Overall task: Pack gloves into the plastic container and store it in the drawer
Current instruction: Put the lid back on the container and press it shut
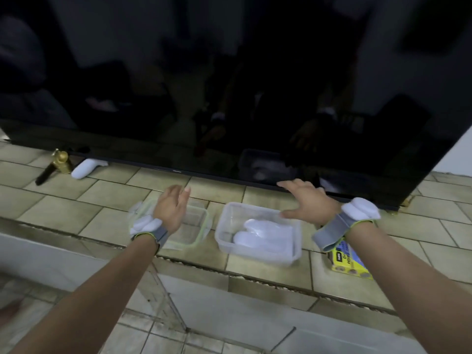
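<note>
A clear plastic container [258, 251] stands on the tiled counter with white gloves [263, 232] folded inside it. Its clear lid with a green rim [198, 232] lies flat just to the left. My left hand [171, 206] hovers over the lid, fingers loosely apart and holding nothing. Above the container's far right corner, my right hand [310, 200] is spread wide and empty. Both wrists carry grey straps with white sensor pieces.
A large black TV screen [229, 85] stands along the back of the tiled counter [89, 210]. A yellow and blue packet [348, 259] lies right of the container. A gold-capped item [60, 162] and a white object [85, 168] sit at far left under the screen.
</note>
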{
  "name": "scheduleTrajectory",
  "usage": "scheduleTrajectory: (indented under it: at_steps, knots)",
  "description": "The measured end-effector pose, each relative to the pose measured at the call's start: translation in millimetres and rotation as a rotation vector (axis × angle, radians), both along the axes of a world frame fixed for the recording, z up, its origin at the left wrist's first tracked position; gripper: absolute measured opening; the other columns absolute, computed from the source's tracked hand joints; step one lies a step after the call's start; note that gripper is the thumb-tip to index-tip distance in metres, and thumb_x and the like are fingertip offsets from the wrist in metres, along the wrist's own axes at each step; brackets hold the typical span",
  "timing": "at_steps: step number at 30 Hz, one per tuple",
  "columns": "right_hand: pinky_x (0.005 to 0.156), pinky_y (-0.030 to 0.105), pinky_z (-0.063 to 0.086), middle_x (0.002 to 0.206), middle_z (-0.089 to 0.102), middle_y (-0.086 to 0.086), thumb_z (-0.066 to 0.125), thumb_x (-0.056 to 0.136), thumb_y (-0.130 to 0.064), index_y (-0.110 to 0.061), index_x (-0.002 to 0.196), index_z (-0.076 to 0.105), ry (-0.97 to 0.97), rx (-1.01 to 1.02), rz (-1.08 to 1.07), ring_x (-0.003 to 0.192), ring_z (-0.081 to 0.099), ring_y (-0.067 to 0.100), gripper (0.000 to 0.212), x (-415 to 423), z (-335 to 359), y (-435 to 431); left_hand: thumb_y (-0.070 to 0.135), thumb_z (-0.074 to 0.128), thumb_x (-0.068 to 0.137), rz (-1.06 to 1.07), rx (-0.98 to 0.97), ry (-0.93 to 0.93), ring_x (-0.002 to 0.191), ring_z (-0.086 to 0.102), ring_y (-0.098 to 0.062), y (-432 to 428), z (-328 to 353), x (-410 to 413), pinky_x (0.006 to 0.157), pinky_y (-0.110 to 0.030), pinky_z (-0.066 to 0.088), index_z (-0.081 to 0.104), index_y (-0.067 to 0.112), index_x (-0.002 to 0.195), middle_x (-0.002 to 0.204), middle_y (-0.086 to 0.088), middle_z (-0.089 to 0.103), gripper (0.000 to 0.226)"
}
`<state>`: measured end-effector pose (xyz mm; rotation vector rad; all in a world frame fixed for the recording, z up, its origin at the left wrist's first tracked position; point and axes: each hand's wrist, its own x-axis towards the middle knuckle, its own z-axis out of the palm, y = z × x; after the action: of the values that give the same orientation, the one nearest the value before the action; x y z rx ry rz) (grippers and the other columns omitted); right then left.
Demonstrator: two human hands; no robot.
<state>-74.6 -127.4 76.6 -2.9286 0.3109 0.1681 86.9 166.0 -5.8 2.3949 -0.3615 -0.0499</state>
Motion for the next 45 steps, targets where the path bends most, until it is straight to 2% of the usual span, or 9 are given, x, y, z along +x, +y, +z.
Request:
scheduleTrajectory:
  at_steps: [9,17,25,28,32,35,38,41,45]
  knots:
    - [0.1,0.049,0.025,0.126,0.049,0.005,0.045,0.087,-0.055,-0.021,0.115,0.061,0.054,-0.209,0.096,0.121,0.034,0.026,0.047,89,-40,121,0.031,0.047,0.096,0.218,0.32,0.093,0.128,0.037,-0.04,71,-16,56,0.105,-0.044,0.034,0.049,0.01,0.137,0.142,-0.019,0.042,0.046]
    - [0.115,0.053,0.004,0.125,0.051,0.005,0.048,0.085,-0.033,-0.018,0.109,0.06,0.285,-0.269,-0.153,0.129,0.033,0.026,0.03,115,-86,153,0.034,0.039,0.1,0.155,0.441,0.117,0.116,0.048,-0.041,88,-36,73,0.096,-0.041,0.036,0.057,0.006,0.119,0.125,-0.021,0.055,0.039]
    - [0.081,0.037,0.046,0.109,0.061,0.013,0.049,0.09,-0.022,-0.014,0.1,0.055,-0.35,0.167,-0.373,0.099,0.059,0.035,0.014,101,-54,149,0.025,0.054,0.094,0.299,-0.789,0.221,0.078,0.059,-0.027,72,0,72,0.069,-0.039,0.047,0.057,0.021,0.085,0.08,-0.009,0.063,0.01]
    - [0.062,0.032,0.056,0.076,0.065,0.012,0.045,0.094,-0.024,-0.02,0.088,0.044,-0.685,0.625,-0.394,0.067,0.068,0.034,0.007,79,-37,133,0.03,0.055,0.092,0.158,-1.297,0.532,0.085,0.061,-0.022,53,29,61,0.074,-0.033,0.051,0.059,0.023,0.084,0.084,0.0,0.061,0.011]
    - [0.081,0.04,0.057,0.087,0.061,0.005,0.048,0.093,-0.02,-0.015,0.09,0.049,-0.871,1.132,-0.376,0.082,0.072,0.021,0.005,39,-19,107,0.042,0.048,0.096,0.088,-1.626,0.7,0.11,0.06,-0.028,8,50,26,0.105,-0.037,0.044,0.06,0.01,0.082,0.078,-0.004,0.057,0.037]
    - [0.093,0.04,0.051,0.097,0.057,0.012,0.045,0.081,-0.01,-0.012,0.082,0.055,-0.878,1.454,-0.384,0.09,0.06,0.026,0.01,8,-15,75,0.038,0.053,0.094,0.006,-1.435,0.764,0.107,0.062,-0.022,-30,58,-3,0.1,-0.03,0.042,0.056,0.013,0.053,0.055,-0.001,0.055,0.048]
    - [0.091,0.037,0.047,0.087,0.061,0.005,0.048,0.081,-0.014,-0.013,0.079,0.062,-0.884,1.488,-0.444,0.089,0.058,0.022,0.015,-26,-21,39,0.013,0.055,0.093,-0.135,-1.219,0.773,0.09,0.059,-0.017,-62,45,-19,0.081,-0.027,0.046,0.065,0.01,0.092,0.092,-0.005,0.061,0.01]
    - [0.082,0.029,0.044,0.089,0.069,-0.011,0.052,0.085,-0.015,-0.017,0.088,0.067,-0.855,1.185,-0.506,0.089,0.062,0.008,0.015,-56,-38,11,-0.001,0.048,0.094,-0.254,-1.059,0.742,0.107,0.059,-0.022,-82,26,-38,0.08,-0.03,0.049,0.055,0.009,0.126,0.123,-0.008,0.057,0.034]
    - [0.1,0.017,0.04,0.127,0.055,0.004,0.052,0.088,0.007,-0.014,0.129,0.042,-0.735,0.994,-0.399,0.114,0.054,-0.007,0.047,-81,-65,1,0.003,0.05,0.095,-0.234,-0.898,0.618,0.125,0.055,-0.029,-93,3,-58,0.091,-0.039,0.05,0.057,0.015,0.127,0.137,-0.01,0.056,0.035]
